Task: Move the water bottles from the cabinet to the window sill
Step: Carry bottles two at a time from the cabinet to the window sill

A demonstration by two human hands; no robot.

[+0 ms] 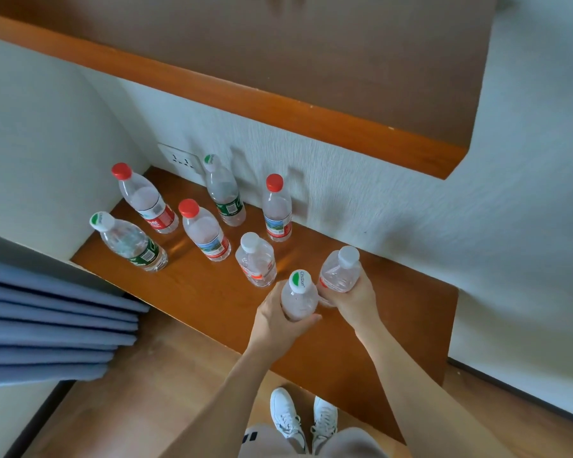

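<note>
Left hand (pixel 277 320) grips clear green-white-capped plastic bottle (pixel 299 300); right hand (pixel 356 300) grips clear white-capped plastic bottle (pixel 339 272), at brown wooden cabinet top (pixel 212 292).

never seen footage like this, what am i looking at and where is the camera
No machine here: a person wears a camera on the head, looking down at their own two bare hands. The left hand grips a clear plastic bottle with a green-and-white cap; the right hand grips a clear plastic bottle with a white cap. Six more such bottles stand on the orange-brown wooden ledge: three red-capped, two green-and-white, one white. A pleated blue curtain shows at the left.
</note>
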